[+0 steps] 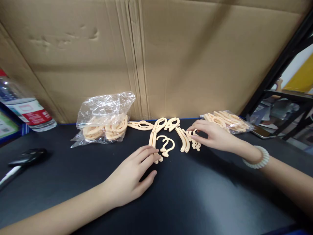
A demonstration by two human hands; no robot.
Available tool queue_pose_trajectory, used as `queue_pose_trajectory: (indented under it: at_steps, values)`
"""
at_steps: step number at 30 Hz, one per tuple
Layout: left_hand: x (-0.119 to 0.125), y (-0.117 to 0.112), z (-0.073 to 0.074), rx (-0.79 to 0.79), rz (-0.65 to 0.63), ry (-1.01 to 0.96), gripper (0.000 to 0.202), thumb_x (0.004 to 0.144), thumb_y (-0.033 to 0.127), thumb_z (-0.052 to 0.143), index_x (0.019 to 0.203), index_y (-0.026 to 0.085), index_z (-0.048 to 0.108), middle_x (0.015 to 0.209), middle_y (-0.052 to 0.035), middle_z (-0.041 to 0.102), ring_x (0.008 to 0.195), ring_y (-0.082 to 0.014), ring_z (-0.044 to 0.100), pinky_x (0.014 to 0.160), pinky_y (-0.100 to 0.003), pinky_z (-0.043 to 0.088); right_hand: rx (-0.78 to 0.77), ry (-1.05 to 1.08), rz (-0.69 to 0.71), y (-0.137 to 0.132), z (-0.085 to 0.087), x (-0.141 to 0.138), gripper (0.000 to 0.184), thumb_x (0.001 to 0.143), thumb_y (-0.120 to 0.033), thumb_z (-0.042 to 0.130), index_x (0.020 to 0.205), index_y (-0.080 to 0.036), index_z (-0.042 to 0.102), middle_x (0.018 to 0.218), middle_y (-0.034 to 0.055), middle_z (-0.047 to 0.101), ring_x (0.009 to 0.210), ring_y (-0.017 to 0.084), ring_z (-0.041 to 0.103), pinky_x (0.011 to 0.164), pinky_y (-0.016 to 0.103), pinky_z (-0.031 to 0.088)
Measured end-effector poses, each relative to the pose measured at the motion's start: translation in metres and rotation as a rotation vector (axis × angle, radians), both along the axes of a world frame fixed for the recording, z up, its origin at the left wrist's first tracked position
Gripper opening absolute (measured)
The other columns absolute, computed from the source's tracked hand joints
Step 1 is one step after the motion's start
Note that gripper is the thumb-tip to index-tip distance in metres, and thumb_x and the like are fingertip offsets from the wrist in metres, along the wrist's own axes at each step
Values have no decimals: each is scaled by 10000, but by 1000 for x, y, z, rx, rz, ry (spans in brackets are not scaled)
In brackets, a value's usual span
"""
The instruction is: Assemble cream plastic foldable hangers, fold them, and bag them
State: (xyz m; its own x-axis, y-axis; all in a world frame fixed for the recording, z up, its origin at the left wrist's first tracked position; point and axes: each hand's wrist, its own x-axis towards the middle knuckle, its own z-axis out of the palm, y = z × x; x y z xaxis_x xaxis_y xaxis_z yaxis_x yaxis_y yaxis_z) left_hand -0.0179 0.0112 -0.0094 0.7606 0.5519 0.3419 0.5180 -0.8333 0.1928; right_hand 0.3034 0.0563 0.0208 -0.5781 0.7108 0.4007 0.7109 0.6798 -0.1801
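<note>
Cream plastic parts of folding clothes hangers lie on the black tabletop. My left hand rests palm down with its fingers apart, fingertips over the lower ends of a pair of curved hanger arms. Just right of those fingertips lie two loose hanger hooks. My right hand hovers low with thumb and fingers apart, beside small wavy hanger pieces; whether its fingertips touch them I cannot tell. Between the hands lies another pair of curved hanger arms. Looped hanger parts lie farther back.
A clear plastic bag of hanger parts stands at the back left. Another bag lies at the back right. A water bottle and a black mouse are on the left. Cardboard walls off the back; a black shelf stands right.
</note>
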Motion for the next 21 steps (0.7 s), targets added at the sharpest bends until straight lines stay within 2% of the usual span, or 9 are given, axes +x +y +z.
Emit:
queue_pose_trajectory:
  at_steps: [3, 8, 14, 18, 21]
  values:
    - [1, 0, 0, -24, 7, 2, 349, 927, 157, 461, 1269, 188, 519, 1317, -108, 544, 1273, -244, 467, 1079, -418, 441, -85, -77, 61, -5, -2, -5, 262, 949, -341, 516, 1125, -188, 636, 985, 84, 628, 864, 208, 607, 765, 341, 496]
    - [0, -1, -1, -17, 44, 6, 318, 919, 161, 458, 1226, 181, 537, 1293, -113, 549, 1266, -249, 472, 1071, -423, 449, -102, -190, 171, -13, -7, -16, 278, 952, -337, 525, 1151, -181, 640, 1052, 108, 606, 954, 235, 577, 852, 378, 477]
    - [-2, 0, -4, -6, 102, 8, 305, 915, 189, 462, 1211, 187, 535, 1326, -113, 534, 1289, -261, 460, 1077, -444, 445, -66, -147, 85, -8, 8, 2, 326, 920, -379, 565, 1177, -187, 625, 1115, 119, 593, 1007, 256, 570, 884, 396, 468]
    - [-3, 0, -4, -5, 103, 7, 300, 914, 200, 462, 1205, 194, 533, 1329, -112, 535, 1292, -263, 466, 1082, -451, 442, -212, -226, 50, -4, 11, 16, 491, 816, -482, 683, 1215, -204, 608, 1194, 105, 559, 1046, 268, 566, 925, 405, 458]
    - [-3, 0, -4, 0, 101, 3, 304, 908, 199, 471, 1205, 194, 534, 1329, -115, 542, 1284, -272, 482, 1074, -459, 451, -317, -243, 47, -3, 8, 16, 488, 831, -490, 665, 1229, -216, 595, 1163, 92, 551, 981, 238, 580, 879, 377, 478]
